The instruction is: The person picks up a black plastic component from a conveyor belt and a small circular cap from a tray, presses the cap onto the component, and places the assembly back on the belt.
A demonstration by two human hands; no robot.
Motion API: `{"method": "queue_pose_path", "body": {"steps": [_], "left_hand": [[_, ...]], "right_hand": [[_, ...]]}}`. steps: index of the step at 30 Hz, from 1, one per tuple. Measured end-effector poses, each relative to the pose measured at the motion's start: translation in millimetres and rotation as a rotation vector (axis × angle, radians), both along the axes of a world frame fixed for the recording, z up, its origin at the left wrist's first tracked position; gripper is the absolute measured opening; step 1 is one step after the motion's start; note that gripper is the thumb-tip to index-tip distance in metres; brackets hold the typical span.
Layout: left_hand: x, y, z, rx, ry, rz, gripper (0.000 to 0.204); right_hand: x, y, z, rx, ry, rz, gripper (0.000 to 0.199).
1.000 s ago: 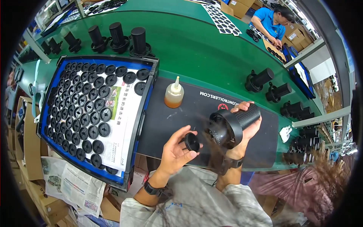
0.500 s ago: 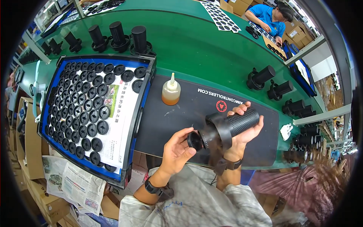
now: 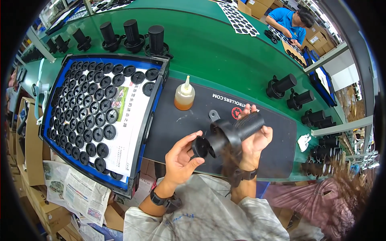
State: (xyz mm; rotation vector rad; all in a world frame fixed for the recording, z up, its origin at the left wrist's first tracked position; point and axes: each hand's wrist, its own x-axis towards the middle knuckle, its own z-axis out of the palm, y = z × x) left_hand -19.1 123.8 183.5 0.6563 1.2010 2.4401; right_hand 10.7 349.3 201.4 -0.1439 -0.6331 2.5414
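Head view: my left hand point(image 3: 181, 156) pinches a small round black cap point(image 3: 200, 147) between thumb and fingertips point(image 3: 196, 136); fingers curled narrow around it, palm up. The cap sits right at the open end of the black ribbed handle part point(image 3: 235, 130), touching or just about touching; I can't tell which.

My right hand point(image 3: 257, 138) is wrapped around the ribbed barrel of that part, fingers closed on it from the far side, thumb side hidden behind the part. The part is held up over the near edge of the black mat point(image 3: 177, 124), tilted, wide collar toward the left hand.

On the mat, far from the hands: a small squeeze bottle with amber liquid point(image 3: 184, 96), upright, just beside the tray's right wall. A small grey tab point(image 3: 214, 115) lies on the mat just beyond the collar.

Left of the mat: a blue-lined black tray point(image 3: 155, 108) with rows of the same black caps point(image 3: 96, 108) lying on a printed paper sheet.

Far on the green table point(image 3: 225, 56): three upright black handle parts point(image 3: 132, 34); more lie at the right point(image 3: 281, 85). Another person in a blue shirt point(image 3: 287, 20) works at the far right, well apart.
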Motion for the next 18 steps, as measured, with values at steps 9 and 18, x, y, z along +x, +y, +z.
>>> {"method": "queue_pose_path", "body": {"steps": [9,18], "left_hand": [[2.0,3.5,-0.3,0.043,-0.053,0.010,0.060],[2.6,-11.7,-14.3,0.151,-0.499,-0.269,0.057]], "right_hand": [[3.6,-8.4,-18.3,-0.203,-0.047,0.080,0.041],[2.9,19.7,-16.6,-0.227,0.218,0.158,0.032]]}}
